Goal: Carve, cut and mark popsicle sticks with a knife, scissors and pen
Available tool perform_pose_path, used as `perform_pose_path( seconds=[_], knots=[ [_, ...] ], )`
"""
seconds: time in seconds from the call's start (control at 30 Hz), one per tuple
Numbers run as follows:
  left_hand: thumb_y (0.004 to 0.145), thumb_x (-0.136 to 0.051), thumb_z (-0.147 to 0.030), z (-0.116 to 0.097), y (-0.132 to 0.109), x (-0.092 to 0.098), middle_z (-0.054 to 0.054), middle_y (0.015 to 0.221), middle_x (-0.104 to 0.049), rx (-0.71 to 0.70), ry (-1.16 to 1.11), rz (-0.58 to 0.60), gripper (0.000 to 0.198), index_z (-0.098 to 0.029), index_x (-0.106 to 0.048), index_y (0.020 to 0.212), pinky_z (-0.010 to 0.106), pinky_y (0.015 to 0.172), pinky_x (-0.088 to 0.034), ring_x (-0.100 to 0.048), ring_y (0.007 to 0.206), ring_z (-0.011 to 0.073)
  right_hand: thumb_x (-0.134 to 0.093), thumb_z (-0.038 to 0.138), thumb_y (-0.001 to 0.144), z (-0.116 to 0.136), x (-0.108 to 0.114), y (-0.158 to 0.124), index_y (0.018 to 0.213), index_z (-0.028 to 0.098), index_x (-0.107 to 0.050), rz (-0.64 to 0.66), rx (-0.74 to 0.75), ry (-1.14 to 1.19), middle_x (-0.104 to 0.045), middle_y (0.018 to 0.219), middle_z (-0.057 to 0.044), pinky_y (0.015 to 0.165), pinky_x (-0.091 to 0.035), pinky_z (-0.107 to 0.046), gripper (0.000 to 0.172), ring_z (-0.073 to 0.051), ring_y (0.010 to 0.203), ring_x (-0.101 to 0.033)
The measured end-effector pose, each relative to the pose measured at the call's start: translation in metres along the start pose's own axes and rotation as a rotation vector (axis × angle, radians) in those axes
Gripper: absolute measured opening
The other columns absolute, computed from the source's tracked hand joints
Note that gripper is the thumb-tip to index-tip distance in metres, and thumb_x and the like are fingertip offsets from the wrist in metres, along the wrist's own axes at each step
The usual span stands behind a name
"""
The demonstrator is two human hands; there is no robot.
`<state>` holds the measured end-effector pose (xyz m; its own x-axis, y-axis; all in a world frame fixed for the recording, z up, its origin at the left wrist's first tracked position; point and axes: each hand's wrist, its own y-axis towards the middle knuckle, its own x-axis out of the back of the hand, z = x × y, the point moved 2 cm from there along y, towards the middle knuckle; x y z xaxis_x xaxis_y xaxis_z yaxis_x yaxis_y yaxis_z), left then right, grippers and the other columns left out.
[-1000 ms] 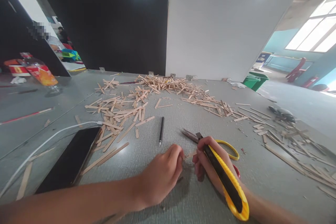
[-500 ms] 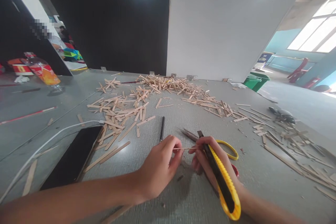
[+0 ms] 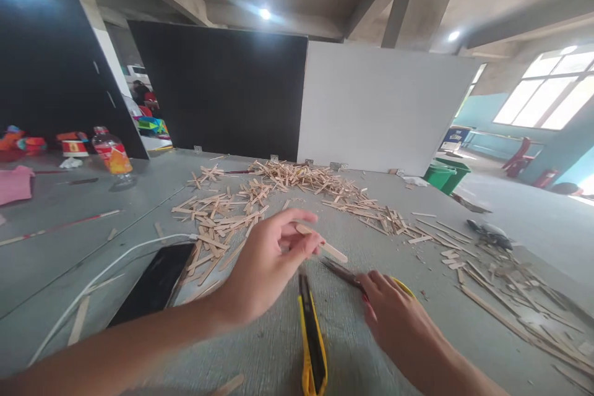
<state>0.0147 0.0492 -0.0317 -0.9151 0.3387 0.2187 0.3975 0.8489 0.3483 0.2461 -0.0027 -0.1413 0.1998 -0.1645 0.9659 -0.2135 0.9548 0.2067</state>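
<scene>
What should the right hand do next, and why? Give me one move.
Likely close the right hand on the scissors: it rests at their yellow handle, the utility knife lies loose on the table, and the left hand pinches a wooden stick, raised.

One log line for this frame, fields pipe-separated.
left hand: pinches stick, raised | right hand: on scissors, grip unclear | knife: flat on table, between hands
</scene>
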Motion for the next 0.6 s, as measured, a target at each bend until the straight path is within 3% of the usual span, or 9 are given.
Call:
perform_pose_path(
  seconds=[0.1,0.17,0.3,0.37,0.47,0.53,0.6],
  knots=[
    [0.102,-0.060,-0.036,-0.012,0.004,0.012,0.003,0.091,-0.072,-0.028,-0.055,-0.087,0.030,-0.020,-0.050,0.125,0.036,0.079,-0.062,-0.075,0.085,0.0204,-0.063,0.002,0.077,-0.011,0.011,-0.003,0.084,0.016,-0.073,0.135,0.025,-0.269,-0.072,0.094,-0.019,0.073,-0.055,-0.043,0.018,-0.037,0.091,-0.071],
    [0.104,-0.057,-0.035,-0.024,0.006,0.018,0.001,0.089,-0.067,-0.078,-0.086,-0.131,0.025,-0.021,-0.047,0.122,0.036,0.076,-0.064,-0.075,0.082,0.0201,-0.067,-0.002,0.070,-0.017,0.016,-0.003,0.073,0.018,-0.070,0.216,0.020,-0.283,-0.073,0.089,-0.018,0.070,-0.052,-0.039,0.021,-0.036,0.088,-0.072],
    [0.099,-0.062,-0.026,-0.051,0.008,0.030,-0.005,0.084,-0.062,-0.169,-0.174,-0.191,0.036,-0.027,-0.037,0.125,0.031,0.055,-0.065,-0.072,0.060,0.0160,-0.060,0.001,0.079,-0.028,0.021,-0.001,0.084,0.018,-0.068,0.243,-0.115,-0.200,-0.075,0.083,-0.014,0.053,-0.040,-0.031,0.019,-0.029,0.069,-0.074],
    [0.097,-0.065,-0.023,-0.063,0.006,0.034,-0.006,0.082,-0.063,-0.206,-0.112,-0.211,0.033,-0.026,-0.042,0.121,0.025,0.050,-0.060,-0.069,0.053,0.0125,-0.057,0.004,0.083,-0.030,0.021,0.002,0.088,0.016,-0.067,0.233,-0.146,-0.171,-0.075,0.080,-0.014,0.052,-0.036,-0.030,0.016,-0.030,0.068,-0.075],
    [0.100,-0.062,-0.027,-0.073,-0.001,0.036,-0.005,0.073,-0.064,-0.223,0.041,-0.190,0.010,-0.022,-0.057,0.107,0.019,0.047,-0.053,-0.063,0.050,0.0094,-0.058,0.003,0.079,-0.029,0.019,0.008,0.087,0.016,-0.063,0.207,-0.161,-0.141,-0.075,0.085,-0.015,0.056,-0.037,-0.031,0.016,-0.031,0.076,-0.075],
    [0.101,-0.061,-0.029,-0.073,-0.007,0.036,-0.003,0.072,-0.065,-0.200,0.082,-0.135,0.009,-0.022,-0.062,0.106,0.020,0.051,-0.055,-0.066,0.055,0.0111,-0.058,0.005,0.079,-0.027,0.021,0.012,0.085,0.019,-0.059,0.158,-0.156,-0.082,-0.073,0.087,-0.012,0.057,-0.038,-0.030,0.015,-0.027,0.076,-0.072],
    [0.096,-0.066,-0.026,-0.071,-0.012,0.034,-0.001,0.085,-0.069,-0.165,0.062,-0.075,0.015,-0.023,-0.063,0.110,0.023,0.057,-0.060,-0.071,0.064,0.0140,-0.059,0.018,0.087,-0.023,0.025,0.013,0.077,0.023,-0.051,0.113,-0.185,0.124,-0.066,0.073,-0.004,0.054,-0.036,-0.028,0.014,-0.021,0.064,-0.063]
  ],
)
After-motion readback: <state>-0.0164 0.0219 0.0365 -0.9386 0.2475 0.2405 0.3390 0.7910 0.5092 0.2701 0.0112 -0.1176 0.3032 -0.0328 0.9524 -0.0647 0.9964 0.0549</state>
